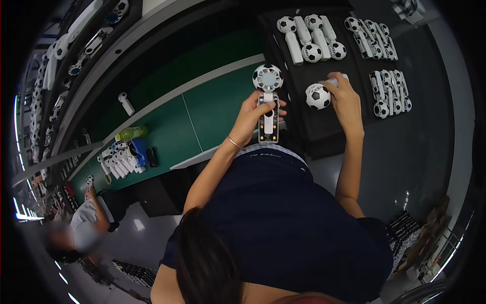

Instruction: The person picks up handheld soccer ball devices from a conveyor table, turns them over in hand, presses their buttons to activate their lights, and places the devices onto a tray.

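My left hand [260,114] is wrapped round the handle of a handheld fan [268,77]. The fan has a round football-patterned head at the top, and its handle shows a dark inner face with small lit spots. My right hand [343,93] is closed on the white handle of a second fan [318,96], whose football-patterned head points left, over the dark surface [324,126]. Part of that handle is hidden behind my fingers.
Rows of similar fans [311,38] lie at the upper right, with more groups [390,93] beyond. On the green bench [177,116] are a single fan [126,104], a green bottle [131,133], a blue object [140,151] and white fans [117,161]. A co-worker [91,218] is at lower left.
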`<state>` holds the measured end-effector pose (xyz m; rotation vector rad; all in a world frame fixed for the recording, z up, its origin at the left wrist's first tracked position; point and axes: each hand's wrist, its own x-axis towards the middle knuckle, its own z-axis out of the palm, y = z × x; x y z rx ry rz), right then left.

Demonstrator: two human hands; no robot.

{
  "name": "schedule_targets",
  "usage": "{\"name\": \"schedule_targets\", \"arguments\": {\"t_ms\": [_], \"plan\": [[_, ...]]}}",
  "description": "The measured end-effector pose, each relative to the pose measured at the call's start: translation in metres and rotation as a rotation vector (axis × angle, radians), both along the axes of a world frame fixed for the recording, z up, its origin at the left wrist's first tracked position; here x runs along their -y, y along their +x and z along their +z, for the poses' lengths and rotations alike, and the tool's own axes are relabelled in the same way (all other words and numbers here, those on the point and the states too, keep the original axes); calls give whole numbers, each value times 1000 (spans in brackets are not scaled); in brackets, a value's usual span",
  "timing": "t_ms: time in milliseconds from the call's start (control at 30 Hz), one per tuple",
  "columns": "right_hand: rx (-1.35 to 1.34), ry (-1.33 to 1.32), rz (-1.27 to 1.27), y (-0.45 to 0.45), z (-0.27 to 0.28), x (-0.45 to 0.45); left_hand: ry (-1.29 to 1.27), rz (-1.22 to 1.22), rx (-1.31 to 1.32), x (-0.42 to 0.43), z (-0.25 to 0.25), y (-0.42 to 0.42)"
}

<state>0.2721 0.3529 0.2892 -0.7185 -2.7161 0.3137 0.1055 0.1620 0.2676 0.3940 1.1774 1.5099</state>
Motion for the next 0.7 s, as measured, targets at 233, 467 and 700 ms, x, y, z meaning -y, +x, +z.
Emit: {"name": "schedule_targets", "arguments": {"t_ms": [233,467,700], "plan": [[-80,-146,-171,60,-28,14,-72,-32,-170,-21,-4,14],[-158,-470,-150,52,-32,-3,-81,-136,-422,-38,-11,19],[-187,-702,189,37,-65,4,-220,-151,-183,-37,-5,20]]}}
